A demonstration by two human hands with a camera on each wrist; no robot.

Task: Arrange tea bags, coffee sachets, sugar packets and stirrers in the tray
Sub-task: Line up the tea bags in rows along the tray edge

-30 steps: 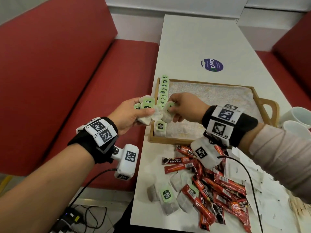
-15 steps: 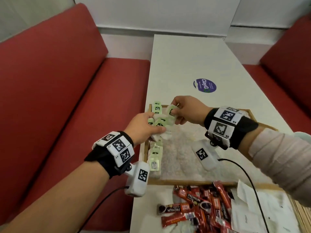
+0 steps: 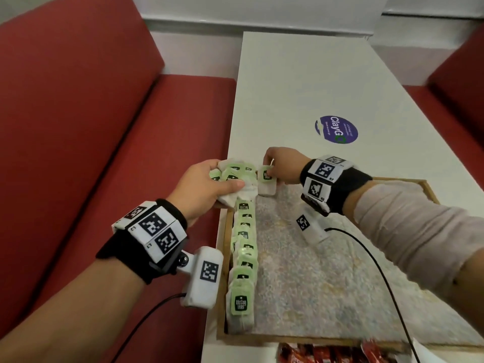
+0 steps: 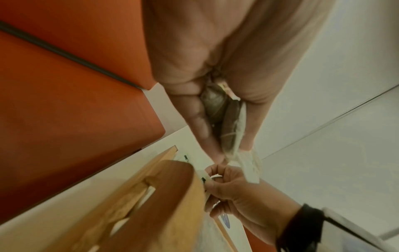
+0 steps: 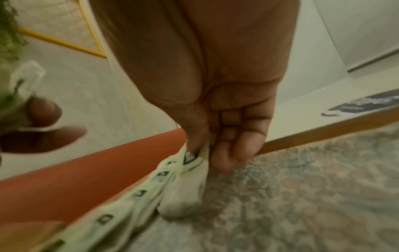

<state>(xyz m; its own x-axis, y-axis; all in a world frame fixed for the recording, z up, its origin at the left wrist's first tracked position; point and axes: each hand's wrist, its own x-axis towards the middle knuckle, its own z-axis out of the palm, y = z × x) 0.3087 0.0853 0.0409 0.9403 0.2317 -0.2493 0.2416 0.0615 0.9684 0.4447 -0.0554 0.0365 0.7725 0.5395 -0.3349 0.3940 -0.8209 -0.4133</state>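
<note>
Tea bags (image 3: 243, 258) with pale green tags lie overlapped in a single row along the left inner edge of the tray (image 3: 288, 339), running from its near corner up toward the far corner. At the far end of that row one more tea bag (image 3: 266, 182) hangs upright from the right hand (image 3: 284, 167), whose thumb and forefinger pinch its green tag (the right wrist view shows the bag's bottom at or just above the tray's patterned lining, beside the last bag of the row). The other fingers (image 5: 241, 150) of that hand are curled in beside the pinch.

Just to the left, over the tray's far left corner, the left hand (image 3: 207, 187) grips a bunch of tea bags (image 3: 235, 176), the fingers wrapped round the bags with the tags fanned out on top and a few white bags drooping below the thumb. In the left wrist view the bunch sits squeezed between thumb and fingers, with the right hand close underneath.

The tray is wooden, with a speckled pale lining, and rests on a white worktop (image 3: 301, 82). A round purple sticker (image 3: 336, 129) sits on the worktop beyond the tray. Red sachets (image 3: 327, 355) lie on the worktop just in front of the tray's near rim. Red padded benches (image 3: 91, 127) flank the worktop.
</note>
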